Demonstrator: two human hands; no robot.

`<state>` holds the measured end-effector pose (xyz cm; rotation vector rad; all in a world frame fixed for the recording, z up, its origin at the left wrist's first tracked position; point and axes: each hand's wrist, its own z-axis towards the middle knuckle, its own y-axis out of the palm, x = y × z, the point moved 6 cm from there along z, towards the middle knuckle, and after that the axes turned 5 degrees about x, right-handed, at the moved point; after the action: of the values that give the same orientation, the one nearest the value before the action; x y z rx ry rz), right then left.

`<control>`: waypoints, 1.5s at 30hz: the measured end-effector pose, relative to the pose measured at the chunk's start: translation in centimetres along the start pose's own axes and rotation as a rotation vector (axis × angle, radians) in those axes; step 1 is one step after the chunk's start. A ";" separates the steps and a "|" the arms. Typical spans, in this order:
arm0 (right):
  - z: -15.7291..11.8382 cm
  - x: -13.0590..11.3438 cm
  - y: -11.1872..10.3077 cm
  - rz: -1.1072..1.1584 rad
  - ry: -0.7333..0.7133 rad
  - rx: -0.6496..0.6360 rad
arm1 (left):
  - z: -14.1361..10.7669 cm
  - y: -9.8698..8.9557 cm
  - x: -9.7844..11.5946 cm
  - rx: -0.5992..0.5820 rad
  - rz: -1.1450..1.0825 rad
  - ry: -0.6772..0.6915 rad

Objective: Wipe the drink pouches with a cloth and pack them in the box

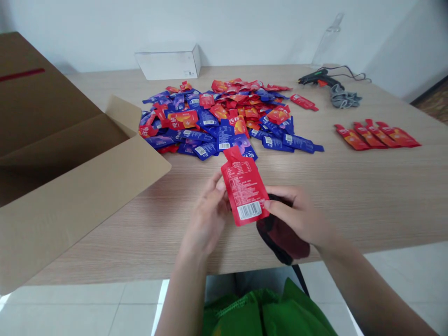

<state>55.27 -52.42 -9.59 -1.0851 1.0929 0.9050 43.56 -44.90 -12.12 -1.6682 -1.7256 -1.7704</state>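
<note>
A red pouch (244, 189) with a narrow neck is held up over the near part of the table, its printed back and barcode facing me. My right hand (296, 210) pinches its lower right corner between thumb and fingers. On the pouch's left edge, the closed fingers of my left hand (210, 210) grip it, partly hidden behind it. Beyond lies a heap of red and blue pouches (217, 116). Several red pouches (376, 135) lie overlapped in a row at the right. Under my right hand is a dark maroon and black item (285, 238).
An open cardboard box (84, 186) takes up the left side, one flap reaching over the table. A white box (168, 64) stands by the wall. At the back right are a glue gun (320, 78), a grey bundle (345, 98) and a clear bottle (325, 44).
</note>
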 end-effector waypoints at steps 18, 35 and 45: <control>1.5 -4.0 2.2 -0.506 -0.452 0.296 | 0.0 -1.8 -1.7 0.143 -0.126 -0.053; 0.7 -1.3 1.5 -0.644 -0.387 0.428 | -0.2 -2.3 -2.1 0.266 -0.133 -0.024; -0.3 -1.5 5.7 -0.754 -0.386 0.019 | 0.9 -1.3 -0.6 0.221 -0.219 -0.081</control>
<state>49.42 -51.43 -9.42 -1.1246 0.3157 0.4588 43.32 -44.16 -13.62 -1.5284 -2.1245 -1.5415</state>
